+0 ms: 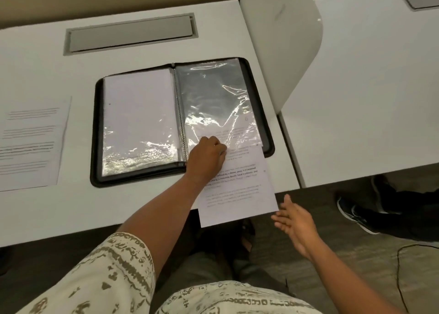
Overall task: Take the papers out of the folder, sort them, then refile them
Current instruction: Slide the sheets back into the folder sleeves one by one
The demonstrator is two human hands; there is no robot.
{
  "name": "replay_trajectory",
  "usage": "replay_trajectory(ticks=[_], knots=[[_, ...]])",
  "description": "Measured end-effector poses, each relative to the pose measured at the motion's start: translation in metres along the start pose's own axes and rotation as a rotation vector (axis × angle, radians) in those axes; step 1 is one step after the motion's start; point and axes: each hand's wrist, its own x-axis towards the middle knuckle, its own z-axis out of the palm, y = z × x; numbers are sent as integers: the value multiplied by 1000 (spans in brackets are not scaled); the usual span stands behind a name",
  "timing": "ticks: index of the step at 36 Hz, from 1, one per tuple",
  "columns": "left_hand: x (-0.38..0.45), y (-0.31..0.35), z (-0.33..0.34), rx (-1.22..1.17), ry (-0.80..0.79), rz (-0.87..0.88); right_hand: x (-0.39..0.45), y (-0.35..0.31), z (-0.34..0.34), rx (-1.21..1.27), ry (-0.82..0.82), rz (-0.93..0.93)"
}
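1. Loose printed sheet (pixel 31 145): flat on the white desk (pixel 47 214), well to the left of your left hand, apart from the folder; grey text lines face up

2. Folder (pixel 95 133): black, zip-edged, lying open and flat on the desk just left of and beneath your left hand. Its left sleeve (pixel 140 116) holds a white page under glossy plastic. A ring spine (pixel 179 114) runs down the middle, ending just beside your knuckles

3. Your left hand (pixel 207 158): fingers curled, knuckles up, pressed on the lower inner corner of the right sleeve (pixel 213 95). It looks to pinch the plastic edge there; the fingertips are hidden, so whether they also hold the paper cannot be told. The patterned sleeve cuff (pixel 121 264) sits far back along that arm

4. Printed paper (pixel 237 195): partly inside the right sleeve, its upper part showing through the clear plastic just right of your left hand. The lower part sticks out past the folder's near edge and overhangs the desk edge, between your two hands

5. Your right hand (pixel 295 223): fingers straight and spread, palm turned toward the paper, holding nothing. It hangs off the desk just right of the paper's lower corner, not touching it

6. Dark shoe (pixel 356 215): on the floor, right of your right hand
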Motion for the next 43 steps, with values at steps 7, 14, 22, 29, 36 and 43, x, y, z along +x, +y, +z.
replay_trajectory(ticks=[7,14,22,29,36,43], knots=[[-2,3,-4,5,9,-32,-21,19,26,214,-356,219],[-4,5,-11,24,40,-32,-19,3,51,209,-258,195],[-5,10,-25,18,68,-16,-22,-19,66,247,-202,137],[-5,10,-33,25,56,-19,-21,-43,99,250,-138,55],[-4,7,-40,26,15,0,-15,-65,127,228,-114,-25],[-3,0,-46,-18,-10,-18,-7,-84,152,222,-95,-88]])
